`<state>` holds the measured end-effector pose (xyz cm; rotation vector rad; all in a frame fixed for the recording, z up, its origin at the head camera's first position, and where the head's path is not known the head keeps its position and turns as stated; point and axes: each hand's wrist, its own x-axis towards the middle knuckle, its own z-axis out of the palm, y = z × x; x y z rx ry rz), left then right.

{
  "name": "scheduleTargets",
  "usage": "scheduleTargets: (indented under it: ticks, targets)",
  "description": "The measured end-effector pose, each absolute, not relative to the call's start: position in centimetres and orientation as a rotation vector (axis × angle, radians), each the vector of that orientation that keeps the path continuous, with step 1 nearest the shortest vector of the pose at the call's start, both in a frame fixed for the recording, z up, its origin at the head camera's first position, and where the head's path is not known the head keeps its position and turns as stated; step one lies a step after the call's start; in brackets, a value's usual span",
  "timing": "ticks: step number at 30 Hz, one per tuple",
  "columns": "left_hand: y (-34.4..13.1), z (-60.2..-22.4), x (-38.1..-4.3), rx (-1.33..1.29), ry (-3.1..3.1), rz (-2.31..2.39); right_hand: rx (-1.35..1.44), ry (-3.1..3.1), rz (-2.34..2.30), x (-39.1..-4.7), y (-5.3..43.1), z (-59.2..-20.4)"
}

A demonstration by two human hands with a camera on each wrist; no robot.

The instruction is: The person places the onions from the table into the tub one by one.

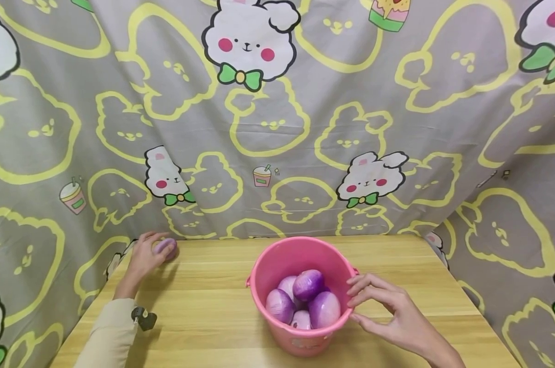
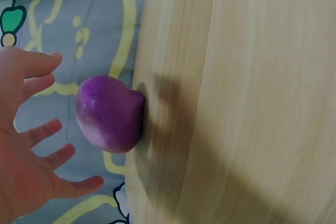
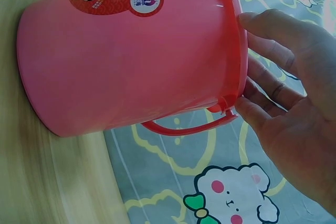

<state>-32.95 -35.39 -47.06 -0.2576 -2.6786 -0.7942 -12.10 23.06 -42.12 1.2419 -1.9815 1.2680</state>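
A purple onion [image 2: 110, 114] sits near the table's far left edge. My left hand [image 1: 147, 255] reaches around it from the left; in the left wrist view the fingers of that hand [image 2: 37, 145] are spread, with a gap between them and the onion. The pink bucket [image 1: 300, 337] stands upright right of the table's middle, with several purple-and-white onions [image 1: 308, 285] inside. At the bucket's right side, my right hand [image 1: 392, 312] touches the rim with loosely extended fingertips. The right wrist view shows this hand [image 3: 294, 87] beside the rim, its palm away from the bucket wall.
The wooden table [image 1: 204, 306] has a patterned grey curtain [image 1: 277, 128] behind it and along both sides. A red handle [image 3: 189, 129] hangs at the bucket's side. A small black device [image 1: 144, 318] is strapped to the left wrist.
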Motion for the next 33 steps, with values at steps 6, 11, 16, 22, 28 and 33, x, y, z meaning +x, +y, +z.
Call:
scheduleTargets:
  ticks: [6,11,16,22,28,33]
  targets:
    - [-35.4,-47.4,-33.5,-0.249,-2.73,-0.795,1.241,-1.98,1.259,-12.1,23.0,-42.1]
    - [-35.4,-48.1,-34.0,-0.268,-2.714,-0.779,1.231,-1.989,1.263,-12.1,23.0,-42.2]
    - [-35.5,-48.7,-34.3,-0.279,-2.727,-0.763,1.211,-2.002,1.246,-12.2,23.1,-42.4]
    - [-35.8,-49.4,-34.4,-0.293,-2.757,-0.73,1.207,-2.014,1.222,-12.3,23.1,-42.4]
    - [-35.5,-49.6,-34.6,-0.292,-2.717,-0.773,1.207,-2.012,1.222,-12.3,23.3,-42.4]
    - [-35.2,-49.7,-34.6,-0.232,-2.713,-0.805,1.201,-2.02,1.223,-12.3,23.4,-42.5]
